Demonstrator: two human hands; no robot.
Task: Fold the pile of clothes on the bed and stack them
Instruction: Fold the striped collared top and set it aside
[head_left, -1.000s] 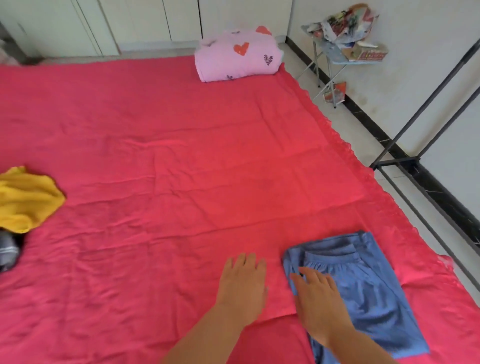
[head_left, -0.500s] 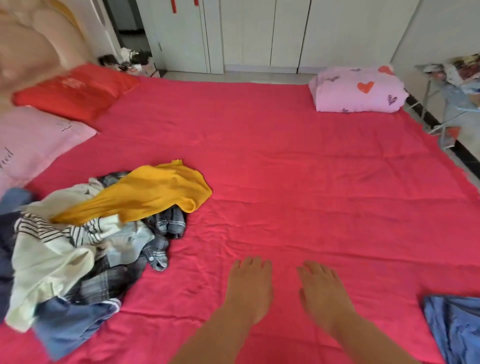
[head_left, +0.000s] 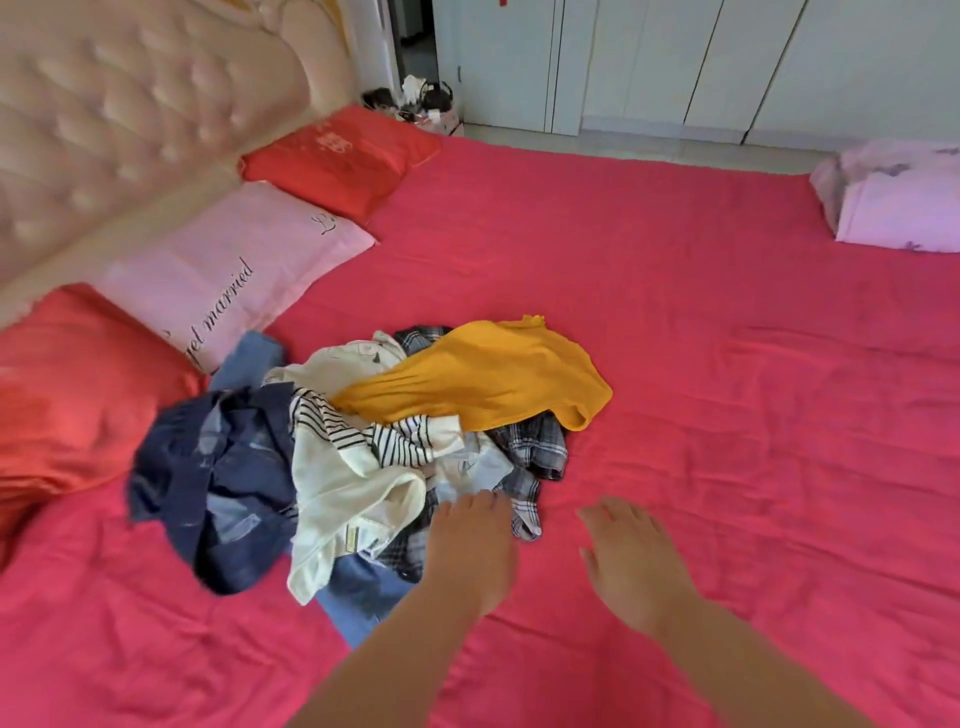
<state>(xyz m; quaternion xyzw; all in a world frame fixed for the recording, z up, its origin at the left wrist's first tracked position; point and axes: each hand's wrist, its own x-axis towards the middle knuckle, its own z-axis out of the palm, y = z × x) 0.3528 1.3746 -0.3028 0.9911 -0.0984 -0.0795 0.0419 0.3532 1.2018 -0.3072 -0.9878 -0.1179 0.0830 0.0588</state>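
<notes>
change: view has swung left since half a sec ago, so the pile (head_left: 374, 447) sits mid-frame now and the blue folded piece is gone from view
left hand (head_left: 470, 551): fingers (head_left: 480, 501) flat and spread, tips over the pile's plaid edge, gripping nothing
right hand (head_left: 631, 561): loosely spread, empty, above bare bed (head_left: 727, 415)
pile: by the pillows (head_left: 234, 280), yellow top (head_left: 483, 379) uppermost

The scene is being viewed from a single head-worn camera, tilted forward and down across the red bed (head_left: 701, 364). The bed is being framed from close above its near edge, facing the far white wardrobe doors (head_left: 727, 67), with the tufted headboard (head_left: 130, 130) at its left.
</notes>
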